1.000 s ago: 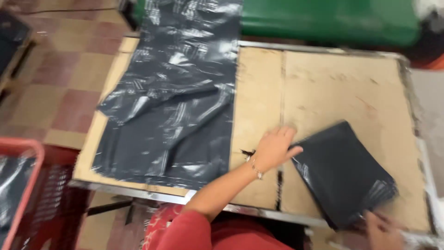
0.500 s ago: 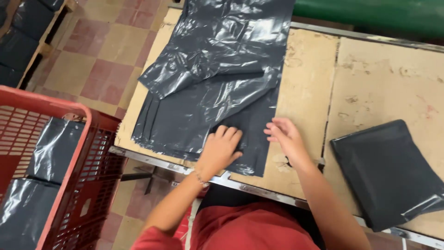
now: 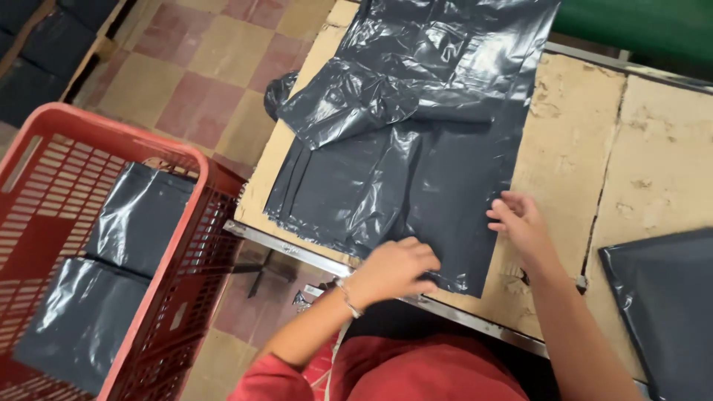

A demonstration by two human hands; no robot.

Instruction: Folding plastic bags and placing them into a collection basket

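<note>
Plastic sheeting [image 3: 416, 171], dark grey and glossy, lies spread across the worn tabletop [image 3: 572, 141], its near edge close to the tabletop's front metal rim and its far part bunched into a crumpled fold. Both hands rest on that near edge: the left hand [image 3: 394, 269] is laid palm down with fingers loosely curled on the sheeting's front corner, and the right hand [image 3: 520, 223] presses its fingertips on the sheeting's right border; neither grips anything. To work this layer well, it seems wise to keep the palms flat and slide them outward from the middle of the sheeting, so trapped air and wrinkles move toward its edges rather than bunching under the fingers. Right of the sheeting, at the tabletop's edge, sits a neat stack of folded dark bags [image 3: 661, 312]. Left of the sheeting, below the tabletop, a red crate [image 3: 186, 245] holds more folded dark bags.
</note>
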